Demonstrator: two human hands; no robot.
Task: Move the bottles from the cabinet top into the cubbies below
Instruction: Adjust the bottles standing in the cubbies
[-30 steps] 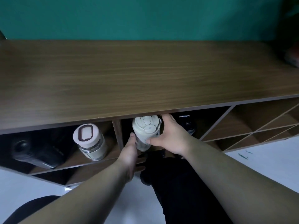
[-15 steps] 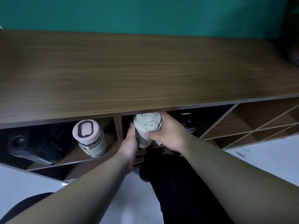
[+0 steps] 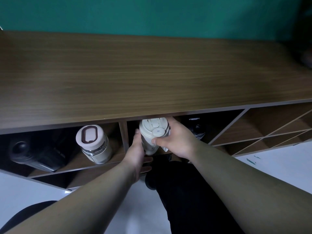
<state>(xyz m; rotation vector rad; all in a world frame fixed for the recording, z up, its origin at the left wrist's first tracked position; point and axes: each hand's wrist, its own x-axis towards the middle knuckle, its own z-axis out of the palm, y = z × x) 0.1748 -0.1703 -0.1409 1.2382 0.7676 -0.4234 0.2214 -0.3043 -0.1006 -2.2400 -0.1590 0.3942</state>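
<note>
Green wall, wood bench, cream bottle in mid cubby, right grip curled round its top, left grip flat on its side, jar & black bottle in left cubby

The right hand has wrapped the cream bottle, edging it inward.

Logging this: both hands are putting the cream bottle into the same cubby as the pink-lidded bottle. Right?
Not quite. In the head view the left hand and right hand put the cream bottle into the cubby right of the divider, beside a black bottle; the pink-lidded bottle stands left of that divider.
</note>
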